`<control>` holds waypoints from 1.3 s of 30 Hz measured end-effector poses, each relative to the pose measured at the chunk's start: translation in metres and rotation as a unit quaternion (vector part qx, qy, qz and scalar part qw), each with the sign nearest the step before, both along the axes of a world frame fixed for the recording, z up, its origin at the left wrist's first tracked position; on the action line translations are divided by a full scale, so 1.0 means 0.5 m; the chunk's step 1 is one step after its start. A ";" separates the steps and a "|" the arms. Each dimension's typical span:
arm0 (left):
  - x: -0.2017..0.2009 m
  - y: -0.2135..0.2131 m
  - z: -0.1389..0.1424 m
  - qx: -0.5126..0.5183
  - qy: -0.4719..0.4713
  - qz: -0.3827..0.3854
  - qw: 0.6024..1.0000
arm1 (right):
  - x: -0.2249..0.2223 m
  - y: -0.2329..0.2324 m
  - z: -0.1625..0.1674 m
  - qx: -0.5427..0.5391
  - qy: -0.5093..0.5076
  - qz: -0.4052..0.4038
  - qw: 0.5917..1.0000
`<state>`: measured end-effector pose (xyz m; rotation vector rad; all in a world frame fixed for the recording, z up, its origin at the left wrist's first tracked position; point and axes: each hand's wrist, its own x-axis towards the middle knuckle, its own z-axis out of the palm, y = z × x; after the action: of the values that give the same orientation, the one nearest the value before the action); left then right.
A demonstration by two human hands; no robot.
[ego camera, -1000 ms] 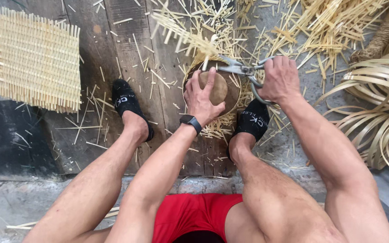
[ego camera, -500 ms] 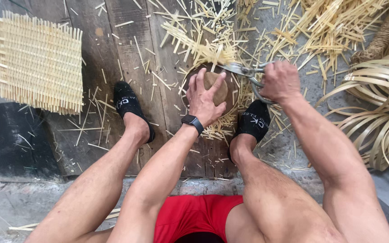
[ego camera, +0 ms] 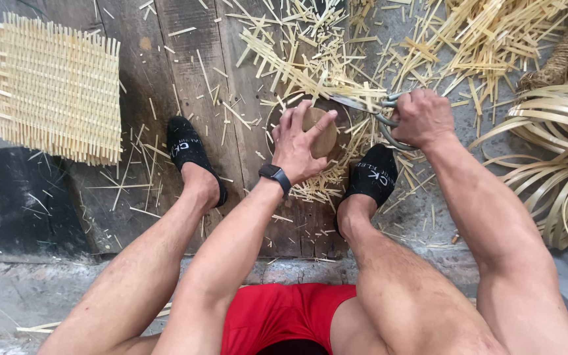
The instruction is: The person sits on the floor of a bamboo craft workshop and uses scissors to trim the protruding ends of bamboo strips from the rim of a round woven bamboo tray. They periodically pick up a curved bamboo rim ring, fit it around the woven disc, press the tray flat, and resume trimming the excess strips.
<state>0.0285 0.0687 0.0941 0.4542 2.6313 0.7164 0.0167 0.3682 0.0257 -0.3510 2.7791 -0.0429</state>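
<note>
Now | L hand (ego camera: pixel 295 144) fingers spread on round woven piece (ego camera: pixel 320 131) | R hand (ego camera: pixel 422 118) fingers clamped on shears (ego camera: pixel 369 110)

we see the left hand (ego camera: pixel 299 146) spread over a round wooden block (ego camera: pixel 321 131) inside a small woven basket (ego camera: pixel 277 112) — the right hand (ego camera: pixel 421 117) grips metal shears (ego camera: pixel 363 108), blades touching the rim. cut bamboo strips (ego camera: pixel 310 72) litter the planks; a woven mat (ego camera: pixel 47 89) lies well apart, coiled bamboo strips (ego camera: pixel 553 164) beside the right arm.
</note>
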 end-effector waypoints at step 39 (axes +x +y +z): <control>-0.096 0.010 -0.145 0.059 -0.070 0.315 0.945 | 0.059 -0.139 -0.025 -0.509 -0.238 -0.429 0.707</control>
<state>-0.0195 0.0739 0.0216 -0.4264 2.5982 1.0501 0.0462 0.2986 0.0134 0.6689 1.8635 -1.6338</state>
